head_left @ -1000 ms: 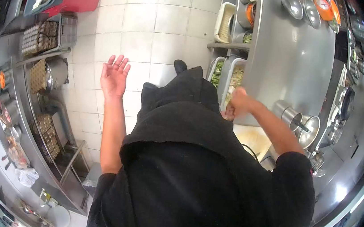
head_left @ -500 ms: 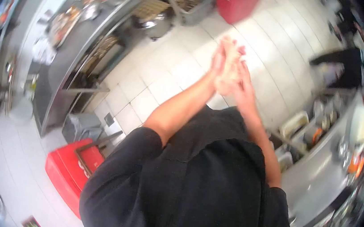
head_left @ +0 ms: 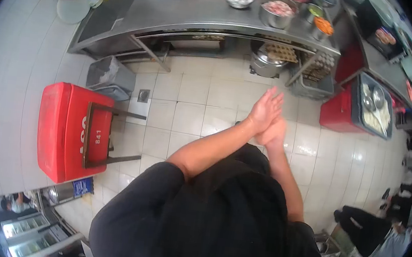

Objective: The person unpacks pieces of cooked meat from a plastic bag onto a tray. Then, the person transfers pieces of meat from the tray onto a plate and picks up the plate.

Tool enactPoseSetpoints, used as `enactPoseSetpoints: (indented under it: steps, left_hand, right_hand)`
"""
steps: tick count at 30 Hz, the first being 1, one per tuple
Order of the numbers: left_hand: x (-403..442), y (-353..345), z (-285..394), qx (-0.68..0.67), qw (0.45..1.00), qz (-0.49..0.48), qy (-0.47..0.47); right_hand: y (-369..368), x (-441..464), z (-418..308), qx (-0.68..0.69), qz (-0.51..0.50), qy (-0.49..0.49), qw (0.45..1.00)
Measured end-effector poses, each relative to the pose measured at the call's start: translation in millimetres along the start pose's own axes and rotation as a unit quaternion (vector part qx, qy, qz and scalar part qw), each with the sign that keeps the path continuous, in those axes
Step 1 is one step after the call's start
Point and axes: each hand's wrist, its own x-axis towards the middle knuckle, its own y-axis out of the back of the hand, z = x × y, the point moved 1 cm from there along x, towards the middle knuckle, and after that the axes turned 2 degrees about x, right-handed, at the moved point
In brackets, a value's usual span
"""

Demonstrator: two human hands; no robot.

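Note:
My left hand (head_left: 267, 109) is stretched out in front of my body, its fingers extended and pointing away from me. Against its palm side rests my right hand (head_left: 272, 132), lower and slightly to the right, so the two hands touch. The right hand's fingers are partly hidden by the left, but it looks flat rather than clenched. No object shows in either hand. Both are held over the tiled floor (head_left: 188, 125).
A steel table (head_left: 188, 17) ahead carries a bowl of pink pieces (head_left: 278, 9) and a pot of orange pieces (head_left: 322, 27). A red cooler box (head_left: 65, 133) stands left, a red bin (head_left: 337, 113) right. A person in dark trousers (head_left: 362, 225) is at lower right.
My view has turned to the right, bringing the steel table straight ahead. My hands stay together; they were both spread palm to palm, and now the right sits lower against the left.

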Motion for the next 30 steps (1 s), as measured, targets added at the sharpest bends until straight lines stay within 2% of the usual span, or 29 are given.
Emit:
enactPoseSetpoints:
  steps: [1,4,7,9,10,11,12,13,15,17,19,22,23,26,28,30]
  left_hand:
    - [21,12,10,-0.024,0.999,0.025,0.005]
    - [39,42,69,-0.082,0.991,0.106,-0.017]
    - [31,86,147,-0.069,0.994,0.082,-0.036]
    - [8,128,190,-0.003,0.981,0.17,-0.089]
    - [-9,155,204,0.018,0.968,0.221,-0.115]
    - [-30,185,214,0.037,0.951,0.273,-0.143]
    - [-56,217,217,0.044,0.931,0.327,-0.159]
    - [-85,244,217,0.05,0.908,0.379,-0.172]
    - [-147,291,205,0.029,0.853,0.496,-0.159]
    - [-213,346,168,0.006,0.792,0.596,-0.136]
    - [-265,357,137,-0.011,0.74,0.666,-0.095]
    - [-312,385,93,-0.03,0.726,0.687,-0.023]
    - [-317,397,93,-0.039,0.728,0.685,-0.004]
    - [-294,409,132,-0.01,0.753,0.655,0.06]
    - [-271,457,171,-0.002,0.782,0.622,0.042]
    - [-231,500,242,0.045,0.798,0.601,0.022]
  right_hand:
    - [-22,16,-10,-0.025,0.012,0.017,0.999]
    - [-53,93,-22,0.067,-0.007,-0.034,0.997]
    - [-62,205,-31,0.222,-0.041,-0.094,0.97]
    - [-71,290,-38,0.265,-0.027,-0.088,0.96]
    - [-78,334,-45,0.222,-0.011,-0.056,0.973]
    - [-85,369,-62,0.124,0.001,-0.009,0.992]
    - [-85,387,-111,-0.098,0.005,0.019,0.995]
    - [-96,411,-110,-0.205,0.042,0.085,0.974]
    - [-123,465,-95,-0.396,0.123,0.218,0.883]
    - [-150,478,-77,-0.493,0.045,0.188,0.848]
    - [-171,482,-41,-0.597,0.0,0.276,0.753]
    - [-177,485,-58,-0.528,-0.102,0.169,0.826]
    - [-168,478,-64,-0.523,-0.132,0.204,0.817]
    - [-154,474,-96,-0.469,-0.212,0.333,0.79]
    - [-161,481,-101,-0.458,-0.26,0.317,0.789]
    - [-179,493,-94,-0.44,-0.293,0.307,0.792]
